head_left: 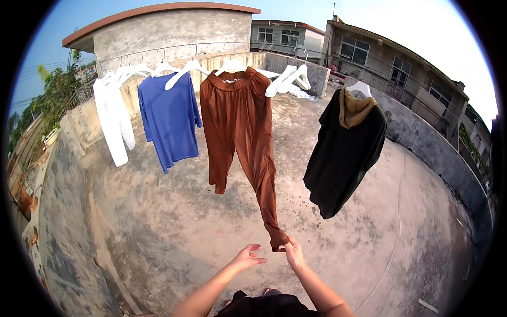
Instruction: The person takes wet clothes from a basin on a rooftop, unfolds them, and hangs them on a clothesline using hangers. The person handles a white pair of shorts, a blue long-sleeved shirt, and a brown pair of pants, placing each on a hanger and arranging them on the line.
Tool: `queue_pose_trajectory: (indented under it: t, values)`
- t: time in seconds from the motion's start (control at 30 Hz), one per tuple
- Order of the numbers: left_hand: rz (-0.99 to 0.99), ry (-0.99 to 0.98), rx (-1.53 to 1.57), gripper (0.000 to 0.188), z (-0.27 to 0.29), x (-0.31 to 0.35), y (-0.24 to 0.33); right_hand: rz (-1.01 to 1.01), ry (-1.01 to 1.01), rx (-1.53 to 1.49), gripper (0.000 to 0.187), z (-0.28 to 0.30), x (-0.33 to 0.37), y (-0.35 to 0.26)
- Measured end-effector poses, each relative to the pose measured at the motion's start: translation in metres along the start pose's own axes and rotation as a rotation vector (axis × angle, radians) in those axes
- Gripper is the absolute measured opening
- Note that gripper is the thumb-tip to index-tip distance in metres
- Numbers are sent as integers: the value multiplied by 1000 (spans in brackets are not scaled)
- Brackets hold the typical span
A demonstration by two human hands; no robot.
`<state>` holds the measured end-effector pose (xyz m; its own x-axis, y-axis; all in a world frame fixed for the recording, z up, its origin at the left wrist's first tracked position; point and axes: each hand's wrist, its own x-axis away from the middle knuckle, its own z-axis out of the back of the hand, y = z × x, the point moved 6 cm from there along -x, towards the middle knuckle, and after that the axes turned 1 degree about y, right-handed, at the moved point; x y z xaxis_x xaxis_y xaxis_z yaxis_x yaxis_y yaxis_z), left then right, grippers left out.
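Observation:
A pair of rust-brown trousers (243, 121) hangs by its elastic waist from a white hanger (231, 66) on the line. One leg hangs straight down; the other is drawn toward me, its cuff pinched in my right hand (294, 254). Just left of that cuff, my left hand (248, 258) is apart from the cloth, fingers spread and nothing in them. To the left on the line hang a blue top (169, 119) and white trousers (113, 119). A black hooded top (346, 150) with a tan hood hangs to the right.
Several bare white hangers (293, 79) hang along the wire line (196, 44). A concrete floor (174, 232) lies beneath, bounded by a low wall (428, 140) on the right. Buildings (288, 37) stand behind, and plants (53, 95) grow at the far left.

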<state>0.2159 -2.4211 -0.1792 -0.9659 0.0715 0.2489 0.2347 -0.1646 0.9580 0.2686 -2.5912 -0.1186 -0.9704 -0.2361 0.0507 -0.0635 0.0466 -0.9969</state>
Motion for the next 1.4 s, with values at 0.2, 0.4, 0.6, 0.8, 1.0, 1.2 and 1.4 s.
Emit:
queue_pose_trajectory:
  t: [0.2,0.4,0.6,0.8,1.0,1.2,1.4]
  values:
    - [-242,169,145,44,-4,-3,21,-104,-15,-119,34,-19,9,-11]
    - [-409,300,-130,13,29,30,68,74,163,50,23,14,1,-22]
    - [-557,648,-418,14,52,69,78,362,392,466,32,36,16,-39]
    - [-371,415,-422,20,44,59,53,155,198,231,30,20,18,-21]
    - [-358,324,-324,30,1,39,66,219,106,304,30,-10,20,-58]
    - [-369,398,-213,21,5,24,52,182,10,164,28,-17,24,-67]
    - [-513,289,-61,29,20,22,42,247,45,143,37,-2,21,-71]
